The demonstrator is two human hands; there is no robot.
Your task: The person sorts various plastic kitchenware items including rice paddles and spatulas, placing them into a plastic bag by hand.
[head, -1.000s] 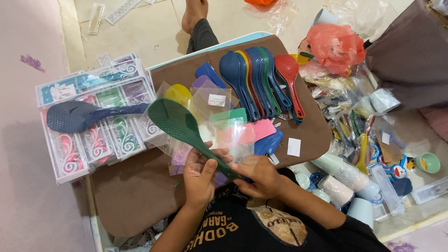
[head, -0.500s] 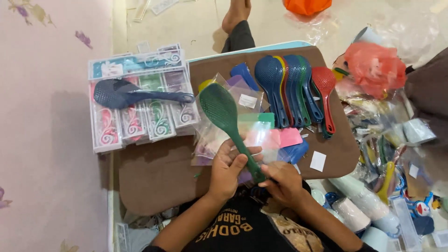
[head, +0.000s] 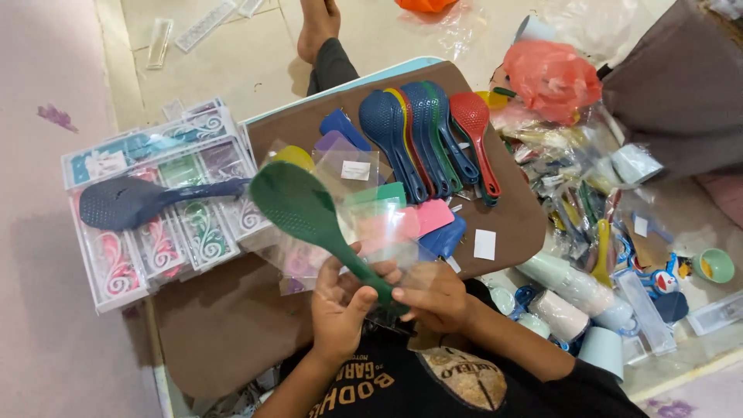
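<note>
Green rice paddle [head: 298,207] held over brown board [head: 232,317].
Left hand [head: 338,306] and right hand [head: 436,296] fingers pinching handle and clear bag [head: 371,224], scoop toward 10 o'clock.

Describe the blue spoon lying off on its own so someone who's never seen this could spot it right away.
Start from the brown board on the floor; beside it sits a stack of clear boxes with swirly patterns. The dark blue rice spoon lies across the boxes. It lies alone, unlike the fanned row of spoons on the board and the green spoon in hand.
</note>
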